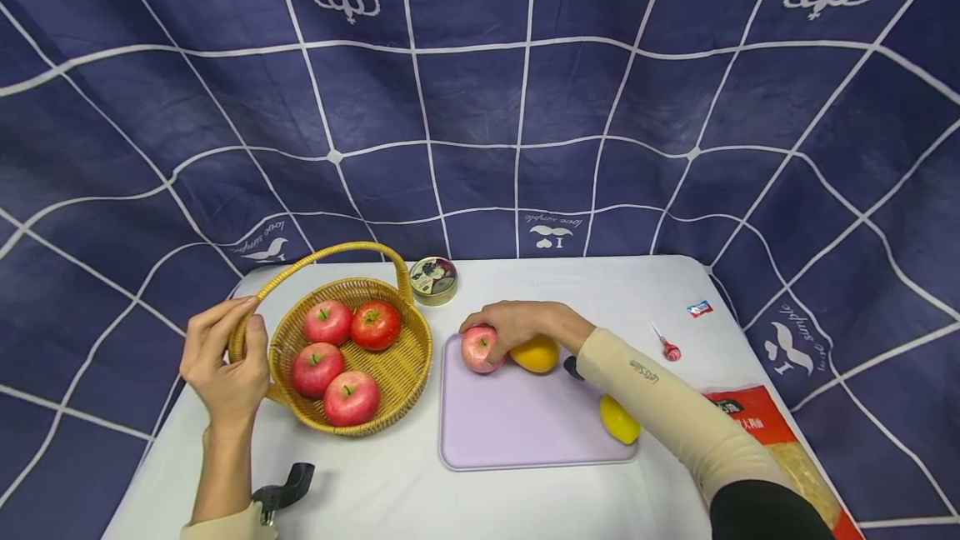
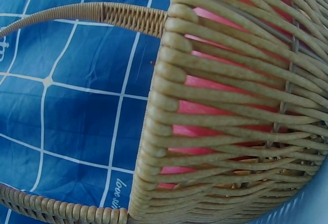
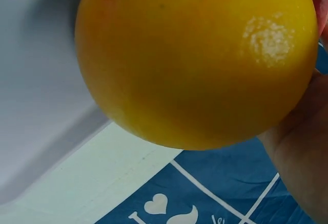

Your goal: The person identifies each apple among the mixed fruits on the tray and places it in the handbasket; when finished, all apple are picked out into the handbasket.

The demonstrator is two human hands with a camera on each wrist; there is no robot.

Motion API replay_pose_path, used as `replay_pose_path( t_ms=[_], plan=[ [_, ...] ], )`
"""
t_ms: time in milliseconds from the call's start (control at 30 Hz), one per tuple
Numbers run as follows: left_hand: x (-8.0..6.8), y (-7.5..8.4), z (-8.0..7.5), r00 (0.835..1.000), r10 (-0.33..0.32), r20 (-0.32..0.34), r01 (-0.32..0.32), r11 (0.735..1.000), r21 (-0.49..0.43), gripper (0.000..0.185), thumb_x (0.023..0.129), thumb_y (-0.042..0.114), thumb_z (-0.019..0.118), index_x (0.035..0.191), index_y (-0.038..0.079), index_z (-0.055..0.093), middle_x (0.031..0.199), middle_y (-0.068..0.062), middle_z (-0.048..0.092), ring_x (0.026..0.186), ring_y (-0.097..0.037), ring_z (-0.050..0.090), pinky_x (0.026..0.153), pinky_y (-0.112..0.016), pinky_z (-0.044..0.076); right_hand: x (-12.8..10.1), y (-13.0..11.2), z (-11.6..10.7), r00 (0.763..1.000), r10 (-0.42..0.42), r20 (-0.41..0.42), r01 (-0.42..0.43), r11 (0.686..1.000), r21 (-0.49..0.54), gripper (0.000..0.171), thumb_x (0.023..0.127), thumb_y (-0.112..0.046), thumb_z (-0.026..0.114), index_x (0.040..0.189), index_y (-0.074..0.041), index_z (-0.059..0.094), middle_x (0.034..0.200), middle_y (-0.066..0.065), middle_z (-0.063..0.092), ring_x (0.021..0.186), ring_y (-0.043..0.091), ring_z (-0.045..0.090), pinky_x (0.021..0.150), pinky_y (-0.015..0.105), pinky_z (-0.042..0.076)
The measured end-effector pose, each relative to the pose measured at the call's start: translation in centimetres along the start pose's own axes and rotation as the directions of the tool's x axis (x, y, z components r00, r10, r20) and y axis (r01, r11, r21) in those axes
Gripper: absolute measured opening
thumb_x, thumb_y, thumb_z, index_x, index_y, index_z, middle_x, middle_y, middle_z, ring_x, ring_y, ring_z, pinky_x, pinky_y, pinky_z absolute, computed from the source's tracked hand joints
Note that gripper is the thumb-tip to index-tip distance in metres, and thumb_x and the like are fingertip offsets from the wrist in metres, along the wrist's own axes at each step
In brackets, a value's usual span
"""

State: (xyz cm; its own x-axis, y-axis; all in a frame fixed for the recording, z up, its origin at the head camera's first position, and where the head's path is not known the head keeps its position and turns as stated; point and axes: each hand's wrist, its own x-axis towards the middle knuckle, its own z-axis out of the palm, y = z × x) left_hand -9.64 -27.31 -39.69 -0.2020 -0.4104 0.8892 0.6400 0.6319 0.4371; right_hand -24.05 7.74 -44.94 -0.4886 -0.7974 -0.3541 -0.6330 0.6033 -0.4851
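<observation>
My left hand (image 1: 225,357) grips the handle (image 1: 330,250) of a woven wicker basket (image 1: 408,402), fingers and thumb curled round its left side. Several red fruits, apples (image 1: 352,397) among them, lie inside; pink-red shows through the weave of the basket (image 2: 230,85) in the left wrist view. Over the lilac tray (image 1: 525,440), my right hand (image 1: 517,325) holds a pink-red apple (image 1: 481,350) near the tray's back left corner. Beside that apple, under the wrist, sits a round orange-yellow fruit (image 1: 536,354), which fills much of the right wrist view (image 3: 195,65). A lemon (image 1: 619,420) lies at the tray's right edge.
A round tin (image 1: 433,280) stands behind the basket's right side. Toward the right of the white table lie a lollipop (image 1: 670,350), a small wrapped sweet (image 1: 699,308) and a red food packet (image 1: 787,448), partly behind my right arm. A dark checked cloth (image 1: 480,107) hangs behind.
</observation>
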Motion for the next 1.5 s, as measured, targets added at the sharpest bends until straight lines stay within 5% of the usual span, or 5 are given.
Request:
replay_pose_path(
  t_ms=[1500],
  plan=[
    [-0.2, -0.2, -0.2, 1.000, -0.003, 0.004, 0.003, 1.000, 0.008, 0.017, 0.085, 0.006, 0.071, 0.093, -0.008, 0.077, 0.094, -0.025, 0.070, 0.096, -0.014, 0.067, 0.088, -0.019, 0.051, -0.2, 0.2, 1.2, 0.989, -0.003, -0.146, -0.005, 0.998, -0.055, 0.065, 0.076, -0.049, 0.077, 0.134, -0.037, 0.052, 0.109, -0.016, 0.061, 0.098, 0.009, 0.056, 0.086, 0.030, 0.047]
  ],
)
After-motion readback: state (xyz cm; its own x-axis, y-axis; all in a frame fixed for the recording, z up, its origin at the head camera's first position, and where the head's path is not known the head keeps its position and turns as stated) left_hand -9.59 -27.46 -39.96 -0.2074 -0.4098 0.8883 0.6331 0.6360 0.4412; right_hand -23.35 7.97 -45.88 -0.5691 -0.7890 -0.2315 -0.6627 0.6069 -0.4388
